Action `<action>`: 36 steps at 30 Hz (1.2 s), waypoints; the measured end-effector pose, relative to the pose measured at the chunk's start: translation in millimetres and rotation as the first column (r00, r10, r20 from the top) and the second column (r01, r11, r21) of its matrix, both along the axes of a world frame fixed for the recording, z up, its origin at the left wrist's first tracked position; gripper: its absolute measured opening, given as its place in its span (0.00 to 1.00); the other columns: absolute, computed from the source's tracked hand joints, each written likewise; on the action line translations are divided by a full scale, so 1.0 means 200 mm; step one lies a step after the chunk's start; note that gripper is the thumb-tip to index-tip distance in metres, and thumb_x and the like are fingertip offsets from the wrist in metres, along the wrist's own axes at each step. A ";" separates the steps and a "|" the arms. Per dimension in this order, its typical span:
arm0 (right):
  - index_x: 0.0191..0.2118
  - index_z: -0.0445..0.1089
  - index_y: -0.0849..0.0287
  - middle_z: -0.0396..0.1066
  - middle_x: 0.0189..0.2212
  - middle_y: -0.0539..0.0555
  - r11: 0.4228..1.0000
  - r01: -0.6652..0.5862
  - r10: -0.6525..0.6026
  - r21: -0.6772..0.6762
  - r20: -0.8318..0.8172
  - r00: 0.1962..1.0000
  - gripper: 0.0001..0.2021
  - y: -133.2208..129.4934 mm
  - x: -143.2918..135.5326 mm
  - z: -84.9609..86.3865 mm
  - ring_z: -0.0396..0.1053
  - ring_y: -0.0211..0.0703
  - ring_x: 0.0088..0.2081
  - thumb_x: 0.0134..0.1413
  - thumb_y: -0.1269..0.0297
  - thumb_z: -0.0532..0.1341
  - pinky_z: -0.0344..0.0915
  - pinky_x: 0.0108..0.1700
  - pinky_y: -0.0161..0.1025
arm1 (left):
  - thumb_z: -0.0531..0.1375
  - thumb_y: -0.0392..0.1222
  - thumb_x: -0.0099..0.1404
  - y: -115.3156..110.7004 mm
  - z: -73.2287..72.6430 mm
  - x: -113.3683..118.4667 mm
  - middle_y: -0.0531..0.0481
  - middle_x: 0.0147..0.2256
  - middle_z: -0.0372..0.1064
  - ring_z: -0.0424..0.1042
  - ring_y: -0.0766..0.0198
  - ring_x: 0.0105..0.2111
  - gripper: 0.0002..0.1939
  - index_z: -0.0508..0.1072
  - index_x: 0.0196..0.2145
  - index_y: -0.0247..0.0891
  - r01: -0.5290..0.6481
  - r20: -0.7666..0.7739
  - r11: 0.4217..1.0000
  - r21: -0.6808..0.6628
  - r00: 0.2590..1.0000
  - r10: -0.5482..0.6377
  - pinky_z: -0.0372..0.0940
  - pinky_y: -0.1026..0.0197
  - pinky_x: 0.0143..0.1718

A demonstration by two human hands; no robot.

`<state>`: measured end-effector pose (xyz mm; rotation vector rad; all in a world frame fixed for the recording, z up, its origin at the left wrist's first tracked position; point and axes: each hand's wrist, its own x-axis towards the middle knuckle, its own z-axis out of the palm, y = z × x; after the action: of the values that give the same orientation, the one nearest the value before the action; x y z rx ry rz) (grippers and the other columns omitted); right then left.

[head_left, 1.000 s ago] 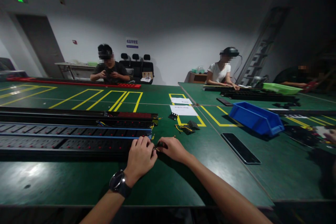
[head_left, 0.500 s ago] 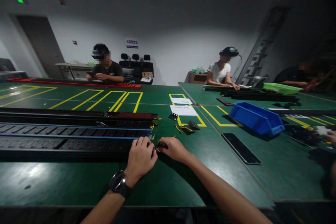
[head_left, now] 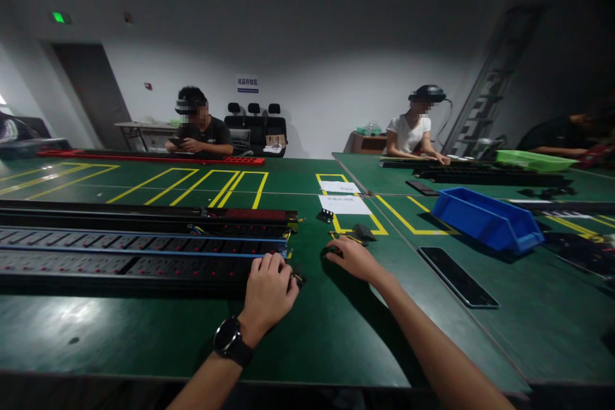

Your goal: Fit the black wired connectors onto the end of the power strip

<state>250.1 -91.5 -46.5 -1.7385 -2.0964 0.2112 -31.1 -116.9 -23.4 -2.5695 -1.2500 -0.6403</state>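
Note:
My left hand (head_left: 270, 288), a watch on its wrist, is curled over the right end of the nearest long black power strip (head_left: 182, 266). A small dark piece with a yellowish wire end (head_left: 298, 278) sticks out beside its thumb. My right hand (head_left: 354, 259) is over the table to the right, thumb and index finger apart, with nothing visible between them. Just beyond its fingers are a small black box-like part (head_left: 364, 232) and yellow wires, partly hidden by the hand. More long strips with blue edges (head_left: 216, 250) lie behind the nearest one.
A small black bracket (head_left: 325, 215) lies by white paper sheets (head_left: 344, 205). A phone (head_left: 459, 277) and a blue bin (head_left: 487, 218) stand to the right. Two people sit across the green table (head_left: 144, 339); another person is at far right.
My right hand has left the strip's end and moved right, towards the small black part. My left hand stays on the strip. The view has shifted slightly.

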 end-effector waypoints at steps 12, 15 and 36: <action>0.48 0.75 0.52 0.77 0.44 0.56 0.906 0.399 -0.401 0.143 -0.016 0.916 0.13 0.00 0.14 0.09 0.73 0.46 0.42 0.66 0.64 0.54 0.62 0.38 0.37 | 0.57 0.42 0.67 0.00 -0.01 0.00 0.44 0.40 0.70 0.65 0.52 0.43 0.09 0.77 0.36 0.39 -0.006 0.010 1.000 0.006 1.000 0.006 0.59 0.48 0.45; 0.48 0.75 0.53 0.77 0.43 0.56 0.867 0.484 -0.489 0.117 0.012 0.872 0.13 0.00 0.17 0.09 0.74 0.46 0.40 0.64 0.63 0.55 0.60 0.36 0.37 | 0.57 0.42 0.66 0.01 -0.01 0.00 0.44 0.40 0.70 0.65 0.52 0.43 0.09 0.77 0.35 0.39 -0.002 0.020 1.000 0.015 1.000 0.001 0.59 0.48 0.45; 0.40 0.74 0.55 0.77 0.42 0.58 0.936 0.349 -0.351 0.040 0.105 0.931 0.08 0.01 -0.04 0.04 0.75 0.48 0.41 0.62 0.68 0.57 0.61 0.36 0.36 | 0.56 0.41 0.67 0.01 0.00 -0.01 0.43 0.40 0.71 0.66 0.53 0.43 0.11 0.78 0.36 0.38 0.020 0.034 0.999 0.037 0.999 -0.022 0.60 0.48 0.44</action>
<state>242.6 -90.1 -39.2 -2.1159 -1.8084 -0.0113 -32.4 -115.6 -23.6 -2.5559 -1.2122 -0.7081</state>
